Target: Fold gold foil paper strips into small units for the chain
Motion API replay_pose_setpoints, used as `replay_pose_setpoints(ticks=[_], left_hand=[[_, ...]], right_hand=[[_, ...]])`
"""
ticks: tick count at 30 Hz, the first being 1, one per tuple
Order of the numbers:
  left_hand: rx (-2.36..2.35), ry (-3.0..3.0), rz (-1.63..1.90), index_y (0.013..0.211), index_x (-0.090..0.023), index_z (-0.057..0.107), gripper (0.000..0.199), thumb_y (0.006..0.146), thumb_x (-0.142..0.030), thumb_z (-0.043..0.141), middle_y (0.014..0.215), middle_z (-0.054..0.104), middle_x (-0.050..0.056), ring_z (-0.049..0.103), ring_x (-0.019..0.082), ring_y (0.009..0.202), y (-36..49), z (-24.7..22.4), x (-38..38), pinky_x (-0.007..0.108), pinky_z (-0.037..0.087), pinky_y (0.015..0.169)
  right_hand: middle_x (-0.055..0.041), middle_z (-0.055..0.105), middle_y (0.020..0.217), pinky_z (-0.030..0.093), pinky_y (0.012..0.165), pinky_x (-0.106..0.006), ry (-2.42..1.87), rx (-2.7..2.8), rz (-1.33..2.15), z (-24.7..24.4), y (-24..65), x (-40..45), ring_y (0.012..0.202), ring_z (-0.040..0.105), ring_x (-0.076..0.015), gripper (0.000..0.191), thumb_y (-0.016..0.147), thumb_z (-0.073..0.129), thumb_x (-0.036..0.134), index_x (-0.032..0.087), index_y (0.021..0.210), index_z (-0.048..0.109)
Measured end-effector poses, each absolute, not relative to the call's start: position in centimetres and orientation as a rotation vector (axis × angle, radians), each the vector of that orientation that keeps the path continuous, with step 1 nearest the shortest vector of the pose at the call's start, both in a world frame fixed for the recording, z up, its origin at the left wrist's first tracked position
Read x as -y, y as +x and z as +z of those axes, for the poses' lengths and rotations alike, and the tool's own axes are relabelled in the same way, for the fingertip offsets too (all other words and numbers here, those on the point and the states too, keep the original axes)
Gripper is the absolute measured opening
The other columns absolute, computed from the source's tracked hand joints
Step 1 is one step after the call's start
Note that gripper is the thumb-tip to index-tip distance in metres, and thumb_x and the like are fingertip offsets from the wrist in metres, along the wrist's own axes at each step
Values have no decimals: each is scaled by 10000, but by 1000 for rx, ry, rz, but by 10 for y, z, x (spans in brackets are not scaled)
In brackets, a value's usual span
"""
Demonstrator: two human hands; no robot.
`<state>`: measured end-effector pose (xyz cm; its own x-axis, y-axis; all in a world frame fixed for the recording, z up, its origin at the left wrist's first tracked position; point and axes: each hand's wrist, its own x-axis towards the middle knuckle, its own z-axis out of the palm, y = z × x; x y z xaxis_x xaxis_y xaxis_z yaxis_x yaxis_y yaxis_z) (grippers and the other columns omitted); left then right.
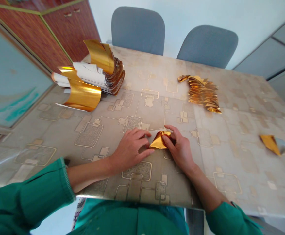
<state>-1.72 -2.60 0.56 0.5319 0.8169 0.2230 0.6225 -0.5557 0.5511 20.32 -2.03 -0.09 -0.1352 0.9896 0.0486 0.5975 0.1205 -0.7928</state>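
Note:
A small piece of gold foil paper [159,141], folded into a triangle with a white back showing at its left side, lies on the table between my hands. My right hand [179,148] pinches it from the right, and the fingers of my left hand [130,151] press against its left side. Beyond my hands, a pile of several folded gold foil pieces [202,94] lies on the patterned tabletop [221,81]. Off to the right lies a separate gold and silver foil piece [271,144]. At the far left are curled sheets of gold-backed white paper [83,88].
Two grey chairs [207,45] stand behind the far table edge. A reddish wooden cabinet [69,29] rises at the back left, with a glass panel [12,75] beside it. My green sleeves [34,192] enter from the bottom of the view.

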Motion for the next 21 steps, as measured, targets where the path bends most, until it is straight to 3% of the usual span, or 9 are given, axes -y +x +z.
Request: replay_pose_setpoints(ticks=[11,17,21], left_hand=[[-1192,2380,550,745,-167,663,201,924,-246,617,1427,562,48,543,266,1175,-19,6,27,492,435,969],[-1232,2375,566,688,-171,647,217,870,-274,706,1413,572,48,532,278,1206,-20,5,27,504,437,969],[-1291,2420,594,717,-161,592,269,810,-337,772,1270,636,90,563,279,1126,-21,7,27,479,474,930]], right_hand=[[58,545,606,362,538,-241,-1542,1814,752,-2,200,19,542,497,-133,391,946,526,408,189,1269,546],[38,571,624,358,556,-250,-1607,1897,618,-3,196,19,570,532,-149,401,959,500,412,183,1285,549],[-5,632,687,360,576,-263,-1661,2009,403,-6,192,18,605,567,-168,400,975,458,371,167,1308,545]])
